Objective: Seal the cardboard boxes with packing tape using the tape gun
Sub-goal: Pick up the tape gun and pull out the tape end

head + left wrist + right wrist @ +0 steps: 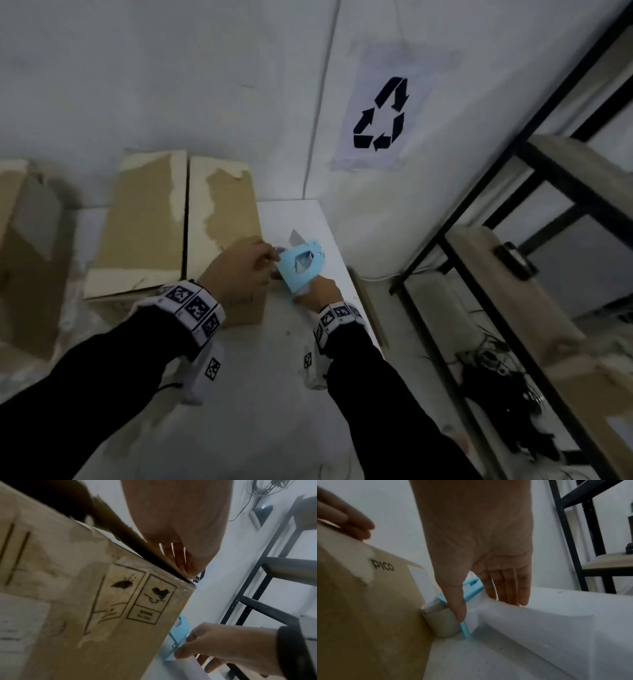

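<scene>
Right hand (320, 289) is gripping the blue tape gun (301, 265) beside the box (224, 219); left hand (239, 270) is pinching at its front, the tape end probably. Risk: tape folding onto itself, sticking crooked.

The pale floor (260, 404) carries two cardboard boxes: one box (150, 222) with its top flaps closed, and a second box (24, 246) well apart on the left. A white flat board (308, 219) lies just beside the first box.
</scene>
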